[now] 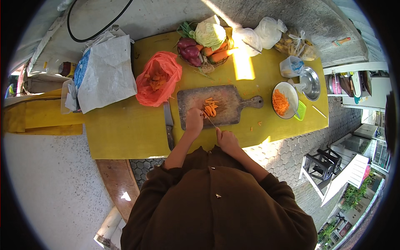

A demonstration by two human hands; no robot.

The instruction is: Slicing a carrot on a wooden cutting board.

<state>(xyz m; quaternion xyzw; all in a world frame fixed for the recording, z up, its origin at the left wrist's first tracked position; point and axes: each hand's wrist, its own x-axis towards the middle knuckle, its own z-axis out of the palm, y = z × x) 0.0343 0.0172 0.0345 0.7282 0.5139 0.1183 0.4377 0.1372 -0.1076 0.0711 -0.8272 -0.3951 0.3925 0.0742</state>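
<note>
My left hand (194, 120) rests over the left part of a worn wooden cutting board (225, 93), its fingertips pinching a piece of carrot (205, 114). In my right hand (227, 141), at the board's near edge, is a small knife (212, 122); its thin blade points up and left towards the left fingertips. Cut carrot sticks (211, 106) lie in a loose heap on the board, just beyond the blade. The left fingers partly hide the held carrot piece. A larger knife with a dark handle (169, 136) lies on the table left of the board.
On the yellow-covered table (125, 134) stand a red plastic bag (165, 62) with orange chunks, a basket of vegetables with a cabbage (210, 32), and a bowl (293, 93) of carrot strips. A metal basin (311, 82) and plastic container (289, 67) are far right. A white sack (104, 72) sits left.
</note>
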